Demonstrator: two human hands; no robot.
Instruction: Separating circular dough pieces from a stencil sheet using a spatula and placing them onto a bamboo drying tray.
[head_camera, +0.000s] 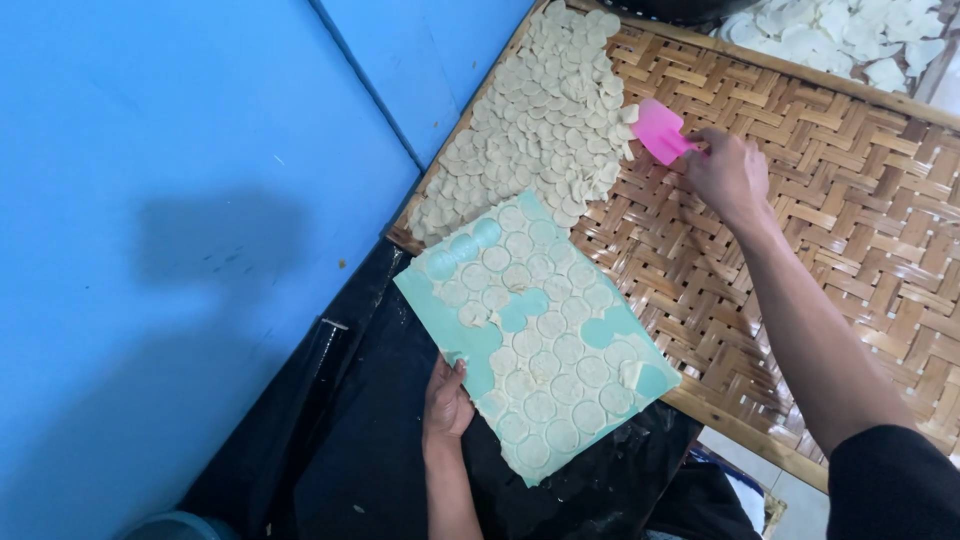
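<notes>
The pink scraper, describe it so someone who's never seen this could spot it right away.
Find the big woven bamboo tray and the heap of pale dough discs on it. At that heap's right edge, the right hand holds the pink scraper, the only bright pink thing there.

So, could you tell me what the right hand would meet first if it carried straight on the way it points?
Probably the heap of pale dough discs: the right hand points its pink scraper up-left at the heap's edge.

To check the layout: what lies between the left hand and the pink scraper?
In the head view, the teal board with round dough discs lies between the left hand and pink scraper.
</notes>
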